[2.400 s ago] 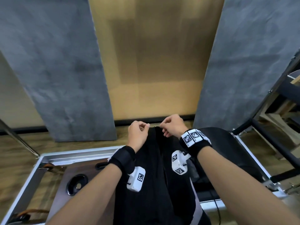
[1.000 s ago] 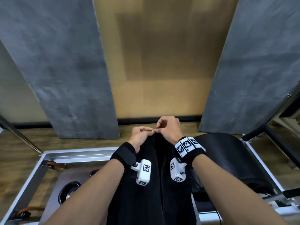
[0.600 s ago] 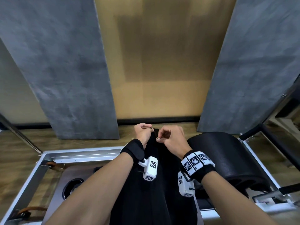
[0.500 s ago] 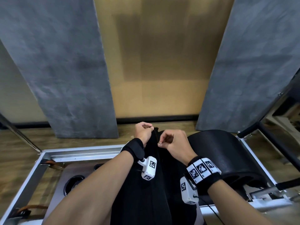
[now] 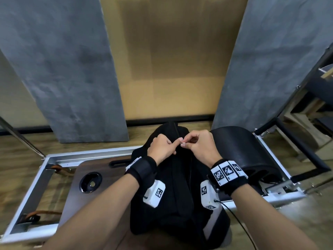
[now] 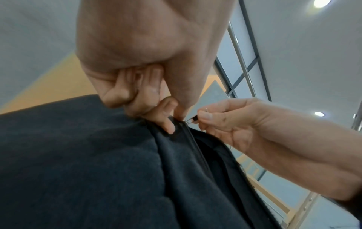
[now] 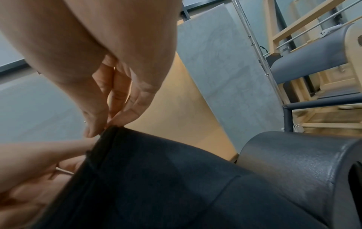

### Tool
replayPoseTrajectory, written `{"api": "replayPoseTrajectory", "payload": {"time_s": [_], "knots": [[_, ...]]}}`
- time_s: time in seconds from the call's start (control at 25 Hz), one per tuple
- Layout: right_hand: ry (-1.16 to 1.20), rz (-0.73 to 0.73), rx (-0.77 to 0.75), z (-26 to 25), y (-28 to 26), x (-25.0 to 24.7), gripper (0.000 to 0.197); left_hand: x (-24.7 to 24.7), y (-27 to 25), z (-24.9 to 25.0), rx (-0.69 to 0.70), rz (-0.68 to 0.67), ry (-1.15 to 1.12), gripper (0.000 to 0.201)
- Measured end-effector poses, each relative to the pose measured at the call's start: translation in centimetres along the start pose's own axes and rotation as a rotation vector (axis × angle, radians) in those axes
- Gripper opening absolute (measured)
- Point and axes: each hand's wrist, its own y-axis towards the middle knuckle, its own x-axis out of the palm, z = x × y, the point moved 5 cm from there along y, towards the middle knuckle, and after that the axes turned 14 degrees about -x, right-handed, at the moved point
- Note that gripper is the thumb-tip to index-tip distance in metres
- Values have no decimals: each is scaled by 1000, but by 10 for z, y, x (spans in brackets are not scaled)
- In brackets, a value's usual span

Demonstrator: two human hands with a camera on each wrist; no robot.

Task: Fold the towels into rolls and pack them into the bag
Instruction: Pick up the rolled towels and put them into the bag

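- Black padded barrel stands at the right end of a silver metal frame.
- Dark wooden board with a round recess lies inside the frame.
- Two grey panels lean against a tan wall.
- Floor is wood-patterned.

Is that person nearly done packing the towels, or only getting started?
No towels show anywhere in view, rolled or loose, so whether any are packed can't be told. In hand: the right hand pinches the zipper pull at the top of the black bag, while the left hand grips the fabric beside the zipper. What is left cannot be judged from here.
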Motion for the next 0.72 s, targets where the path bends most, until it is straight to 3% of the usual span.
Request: {"api": "replayPoseTrajectory", "payload": {"time_s": [0.28,0.36,0.48,0.6,0.72], "knots": [[27,6,37,-11,-58,-6,16,2,-10,1,-15,34,94,48],[40,7,38,-15,-78,-9,18,4,-15,1,10,36,114,54],[44,31,43,-21,-107,-13,18,19,-28,-8,73,-121,181,66],[51,44,62,-26,-130,-17,17,33,-42,-25,108,-247,217,104],[49,42,79,-35,-153,-19,17,36,-53,-35,175,-225,207,103]]}}
